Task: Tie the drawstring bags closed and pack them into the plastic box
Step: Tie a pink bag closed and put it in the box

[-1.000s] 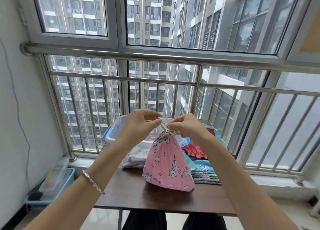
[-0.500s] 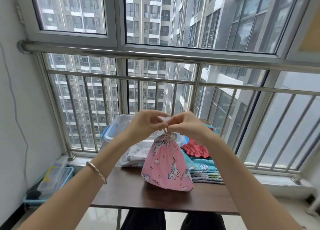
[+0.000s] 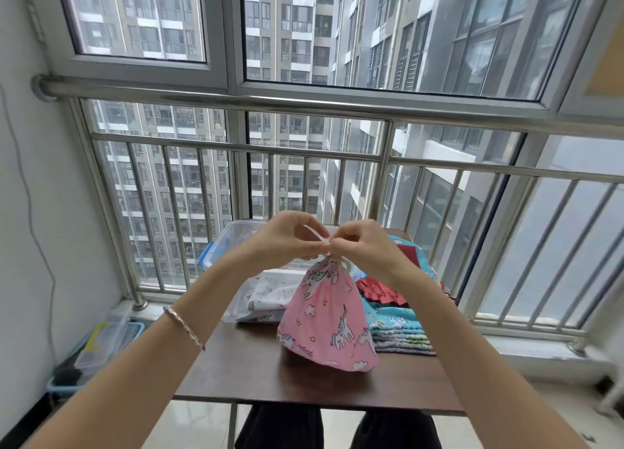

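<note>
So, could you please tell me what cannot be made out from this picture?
Head view, all three:
The knot in the cord: covered by fingers of the left hand and right hand, so whether the pink bag is tied is unclear.
The plastic box: the left hand hides its inside.
The folded pile: the pink bag covers part; count unknown.

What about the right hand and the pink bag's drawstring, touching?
Touching: the head view shows the right hand pinching the drawstring above the pink unicorn bag's gathered neck.
</note>
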`<state>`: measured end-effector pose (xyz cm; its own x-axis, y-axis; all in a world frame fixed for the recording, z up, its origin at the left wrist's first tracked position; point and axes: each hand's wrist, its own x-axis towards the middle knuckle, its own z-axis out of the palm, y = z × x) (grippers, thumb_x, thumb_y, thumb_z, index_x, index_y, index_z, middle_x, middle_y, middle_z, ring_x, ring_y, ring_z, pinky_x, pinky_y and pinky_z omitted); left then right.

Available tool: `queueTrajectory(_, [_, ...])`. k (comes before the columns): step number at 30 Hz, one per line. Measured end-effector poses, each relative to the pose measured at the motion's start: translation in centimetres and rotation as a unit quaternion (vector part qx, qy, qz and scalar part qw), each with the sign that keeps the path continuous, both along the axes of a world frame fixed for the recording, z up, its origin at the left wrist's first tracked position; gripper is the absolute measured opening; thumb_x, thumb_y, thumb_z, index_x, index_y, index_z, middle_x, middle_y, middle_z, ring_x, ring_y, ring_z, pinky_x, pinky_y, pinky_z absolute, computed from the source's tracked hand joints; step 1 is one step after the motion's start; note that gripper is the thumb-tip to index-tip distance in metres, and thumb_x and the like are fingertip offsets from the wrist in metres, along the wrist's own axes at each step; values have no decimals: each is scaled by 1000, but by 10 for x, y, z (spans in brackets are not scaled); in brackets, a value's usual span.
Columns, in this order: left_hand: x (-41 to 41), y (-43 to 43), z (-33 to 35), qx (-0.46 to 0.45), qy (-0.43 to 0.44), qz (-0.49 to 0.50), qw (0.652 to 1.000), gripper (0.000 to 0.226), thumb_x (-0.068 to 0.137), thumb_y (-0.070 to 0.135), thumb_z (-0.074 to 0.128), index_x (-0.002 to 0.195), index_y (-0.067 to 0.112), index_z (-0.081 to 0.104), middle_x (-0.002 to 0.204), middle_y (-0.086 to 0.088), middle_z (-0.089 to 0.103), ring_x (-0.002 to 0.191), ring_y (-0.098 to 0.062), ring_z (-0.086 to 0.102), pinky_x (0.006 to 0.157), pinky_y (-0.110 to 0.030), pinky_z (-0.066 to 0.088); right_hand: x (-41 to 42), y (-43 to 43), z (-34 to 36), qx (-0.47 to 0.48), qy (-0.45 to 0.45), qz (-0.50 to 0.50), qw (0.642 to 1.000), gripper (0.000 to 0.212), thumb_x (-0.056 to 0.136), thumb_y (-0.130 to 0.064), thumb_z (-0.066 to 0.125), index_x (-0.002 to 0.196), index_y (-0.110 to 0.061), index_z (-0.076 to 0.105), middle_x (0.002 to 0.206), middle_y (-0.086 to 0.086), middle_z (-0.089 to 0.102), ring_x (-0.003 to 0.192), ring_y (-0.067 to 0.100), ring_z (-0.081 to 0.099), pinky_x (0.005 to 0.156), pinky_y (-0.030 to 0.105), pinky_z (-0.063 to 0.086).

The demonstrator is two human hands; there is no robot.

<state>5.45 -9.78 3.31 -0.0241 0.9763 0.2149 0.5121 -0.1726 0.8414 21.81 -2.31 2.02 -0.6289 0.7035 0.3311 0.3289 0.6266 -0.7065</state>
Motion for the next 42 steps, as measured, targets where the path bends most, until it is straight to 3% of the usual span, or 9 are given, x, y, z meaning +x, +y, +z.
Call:
queueTrajectory(5, [6,0,1,52,110,34,992,4,85,16,69,88,13,71,75,5,70,69,-7,65,66,-17,53,0,1,-6,-462,162,95,867,12,78,-6,47,70,-6,57,70,2,46,57,10,39,62,23,32])
queueTrajectory(7, [11,-1,3,61,151,51,985,7,90,19,64,89,16,70,74,8,66,67,-5,61,60,-14,47,3,1,-11,-516,194,137,823,15,74,-9,52,71,-7,67,73,2,48,64,12,38,67,25,31])
queueTrajectory(10, [13,1,0,30,155,50,986,21,96,26,55,95,11,69,82,0,68,78,-19,65,71,-32,56,1,3,-16,-488,237,142,828,14,69,-13,68,82,-7,66,81,4,53,72,15,43,75,29,34])
queueTrajectory(13, [10,4,-4,3,88,43,995,24,96,28,54,96,8,68,88,-12,70,79,-24,64,83,-49,53,-1,0,-17,-346,243,59,904,12,76,-11,73,85,-4,69,82,10,64,78,20,56,82,37,47])
queueTrajectory(19, [11,8,-7,-31,-23,44,998,23,96,21,54,92,3,68,79,-4,64,71,-12,59,72,-26,54,1,-12,-14,21,177,-53,982,16,78,-18,78,85,-10,66,76,1,63,62,16,53,58,33,49])
queueTrajectory(31, [-11,0,-7,-23,-70,37,997,13,85,13,68,94,4,72,75,-3,71,64,-6,65,65,-16,54,40,4,-3,-24,28,-17,999,6,91,-21,64,85,-19,65,73,1,63,58,7,55,51,12,44])
queueTrajectory(35, [-4,3,-14,-3,-67,26,997,12,86,11,67,94,3,71,84,-11,71,76,-15,66,79,-26,57,28,-3,0,-52,-116,62,990,59,80,-40,73,130,-23,47,114,-8,59,95,7,62,71,13,51])
queueTrajectory(37, [-3,6,-14,3,-101,29,994,14,88,12,64,97,3,70,87,-12,71,79,-18,66,78,-26,58,15,-6,-1,-7,-158,81,984,52,81,-33,74,127,-18,54,112,-4,63,98,9,62,84,26,54])
queueTrajectory(42, [-27,7,-21,-16,-198,-5,980,49,91,44,45,123,10,58,116,-11,66,109,-19,63,94,-31,51,9,-1,57,-50,70,80,993,10,94,-12,57,94,-2,56,78,3,58,65,5,60,62,18,51])
